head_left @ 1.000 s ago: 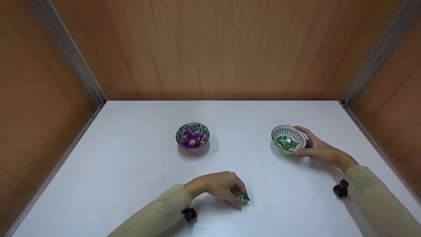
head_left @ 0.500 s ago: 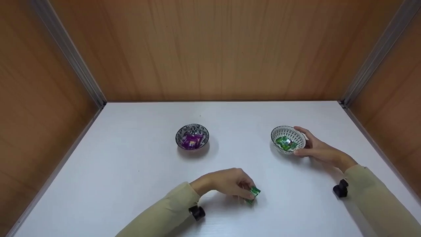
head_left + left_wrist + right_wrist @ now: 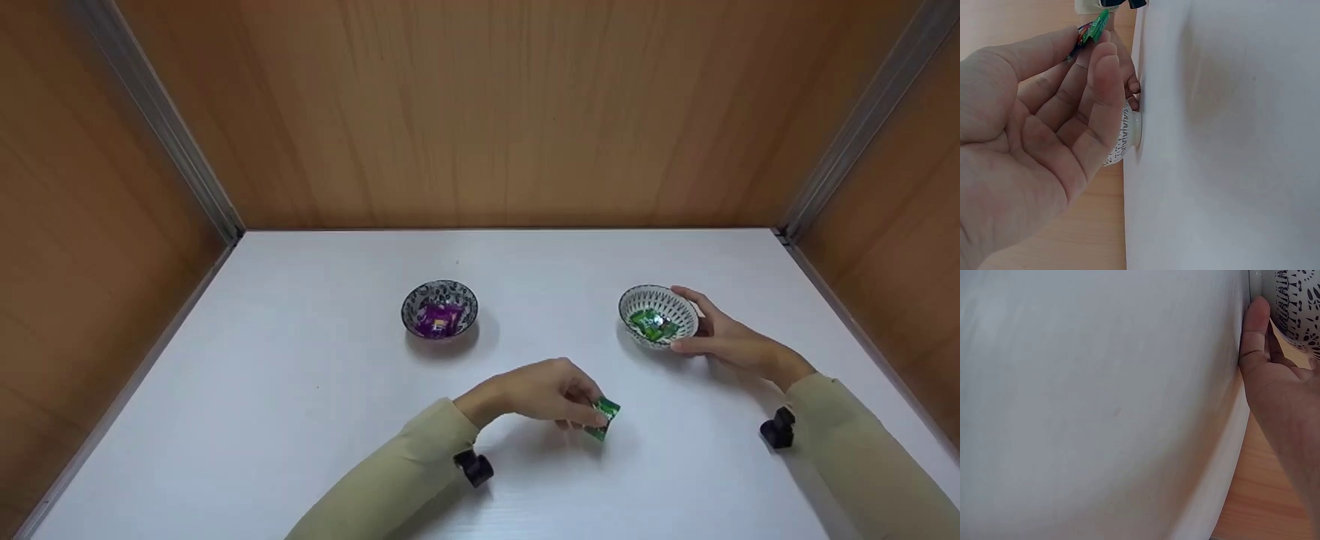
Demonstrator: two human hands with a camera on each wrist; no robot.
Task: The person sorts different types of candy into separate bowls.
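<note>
Between the thumb and fingertips of my left hand (image 3: 551, 391) is a small green wrapped candy (image 3: 604, 420), held over the table in front of the two bowls. The left wrist view shows the candy (image 3: 1095, 29) pinched at the fingertips. My right hand (image 3: 739, 346) grips the right side of a white bowl (image 3: 630, 300) with a dark pattern, thumb at the near side and fingers at the far side. Several green wrapped candies (image 3: 654, 325) lie in that bowl. In the right wrist view the thumb presses along the bowl's outer wall (image 3: 1297, 309).
A second bowl (image 3: 441, 289), dark and floral, stands left of the white one with purple wrapped candies (image 3: 439, 321) inside. The white table (image 3: 247, 390) is bounded by a wooden back panel (image 3: 510, 112) and wooden side panels.
My left hand has lifted the green candy off the table and moved it right and away from me, towards the white bowl. My right hand and both bowls have stayed in place.
</note>
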